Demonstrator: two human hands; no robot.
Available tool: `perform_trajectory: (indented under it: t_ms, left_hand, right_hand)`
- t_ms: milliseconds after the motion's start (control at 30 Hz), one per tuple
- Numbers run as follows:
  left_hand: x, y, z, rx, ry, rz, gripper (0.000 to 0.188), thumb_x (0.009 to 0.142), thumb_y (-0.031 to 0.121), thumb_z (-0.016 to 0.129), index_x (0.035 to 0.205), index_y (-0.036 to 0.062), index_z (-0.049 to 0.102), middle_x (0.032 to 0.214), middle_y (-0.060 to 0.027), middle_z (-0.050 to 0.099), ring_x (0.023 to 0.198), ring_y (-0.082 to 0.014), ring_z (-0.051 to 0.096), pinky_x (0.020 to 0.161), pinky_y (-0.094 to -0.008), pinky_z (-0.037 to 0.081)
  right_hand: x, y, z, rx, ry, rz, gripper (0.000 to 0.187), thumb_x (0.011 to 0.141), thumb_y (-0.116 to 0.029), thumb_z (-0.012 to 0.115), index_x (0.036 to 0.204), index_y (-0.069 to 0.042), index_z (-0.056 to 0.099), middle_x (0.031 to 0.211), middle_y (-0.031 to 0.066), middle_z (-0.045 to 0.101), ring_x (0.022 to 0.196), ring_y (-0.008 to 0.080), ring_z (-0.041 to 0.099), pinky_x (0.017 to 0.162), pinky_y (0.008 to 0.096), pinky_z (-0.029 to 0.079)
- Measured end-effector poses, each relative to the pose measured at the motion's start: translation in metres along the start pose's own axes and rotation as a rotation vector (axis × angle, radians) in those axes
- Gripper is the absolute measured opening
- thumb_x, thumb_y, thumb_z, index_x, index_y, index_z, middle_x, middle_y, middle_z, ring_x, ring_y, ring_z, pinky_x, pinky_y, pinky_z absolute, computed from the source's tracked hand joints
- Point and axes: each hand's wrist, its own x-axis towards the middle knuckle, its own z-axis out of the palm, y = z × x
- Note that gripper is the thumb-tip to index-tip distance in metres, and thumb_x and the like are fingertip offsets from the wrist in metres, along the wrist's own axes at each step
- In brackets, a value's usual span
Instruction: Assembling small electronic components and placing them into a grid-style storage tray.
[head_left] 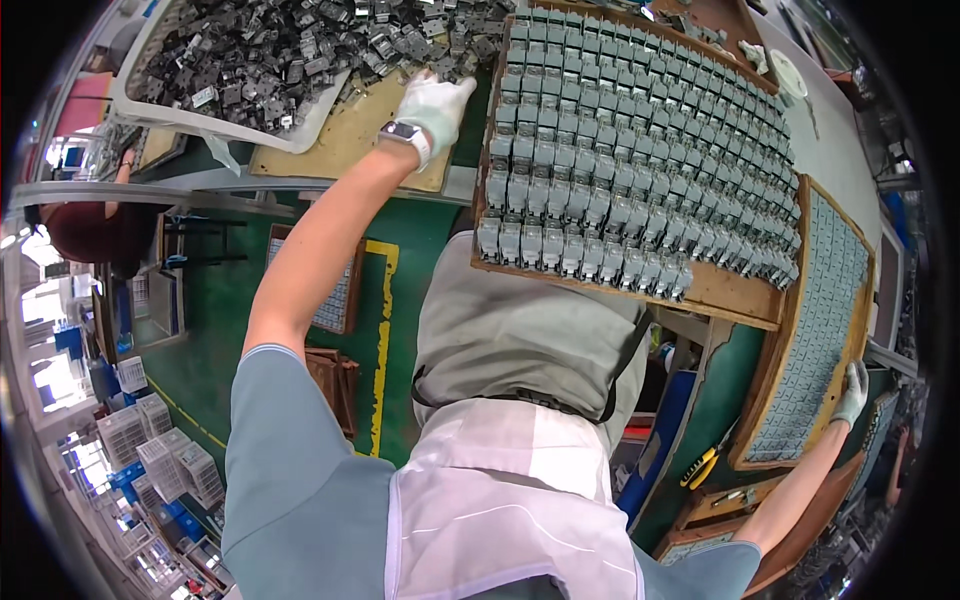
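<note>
My left hand (437, 108), in a pale glove with a watch at the wrist, is over a tan board (375, 125) beside a heap of small dark metal-and-plastic parts (290, 60). Its fingers are curled closed; what they hold, if anything, is hidden. To its right, a wooden tray (735, 290) bears many rows of small grey block-shaped parts (600, 150). At the far right, my right hand (852, 393), also gloved, grips the outer edge of a second wooden tray (750, 440), tilted and filled with rows of flat grey parts (820, 310).
A white plastic bin (220, 130) holds much of the dark heap. Yellow-handled pliers (702, 466) hang near wooden boxes at lower right. More trays (335, 318) stand on the green floor at left, by a yellow line (380, 350). Another person (95, 232) is at far left.
</note>
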Motion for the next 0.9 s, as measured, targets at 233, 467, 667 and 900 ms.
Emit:
perform_trajectory:
  t_ms: [233, 467, 667, 900]
  left_hand:
    - [-0.015, -0.002, -0.004, -0.012, 0.172, -0.077, 0.034, 0.082, 0.004, 0.057, 0.114, 0.0114, 0.063, 0.093, -0.0156, 0.069, 0.09, -0.03, 0.065, 0.086, -0.0403, 0.049]
    - [-0.061, 0.087, -0.088, -1.955, 0.462, -0.329, 0.018, 0.093, 0.003, 0.055, 0.111, 0.0019, 0.058, 0.098, -0.0071, 0.067, 0.078, -0.0121, 0.063, 0.062, -0.0238, 0.049]
    - [-0.102, 0.203, -0.081, -2.427, 0.166, -0.527, 0.012, 0.098, 0.006, 0.053, 0.109, 0.0052, 0.058, 0.106, -0.0052, 0.063, 0.092, -0.013, 0.063, 0.068, -0.0255, 0.055]
    - [-0.104, 0.211, -0.079, -2.183, -0.188, -0.279, 0.03, 0.093, 0.002, 0.058, 0.123, -0.0036, 0.056, 0.107, -0.0079, 0.065, 0.09, -0.0125, 0.064, 0.072, -0.0264, 0.056]
  right_hand:
    - [-0.119, -0.118, 0.097, 0.02, -0.125, -0.337, 0.035, 0.091, -0.009, 0.067, 0.123, 0.001, 0.061, 0.117, 0.0077, 0.062, 0.1, 0.0124, 0.06, 0.088, 0.0258, 0.048]
    - [-0.302, -0.203, 0.251, 0.09, -0.642, -0.276, 0.049, 0.076, -0.022, 0.073, 0.117, 0.0, 0.062, 0.108, 0.0071, 0.063, 0.097, 0.0156, 0.06, 0.089, 0.0295, 0.048]
    - [-0.375, -0.219, 0.344, 0.674, -1.084, 0.148, 0.066, 0.075, -0.023, 0.081, 0.128, 0.005, 0.054, 0.11, 0.011, 0.065, 0.096, 0.0168, 0.064, 0.087, 0.0287, 0.051]
    - [-0.365, -0.212, 0.344, 0.455, -1.042, -0.254, 0.042, 0.076, -0.003, 0.078, 0.116, 0.001, 0.067, 0.116, 0.0124, 0.06, 0.104, 0.0187, 0.06, 0.088, 0.0284, 0.05]
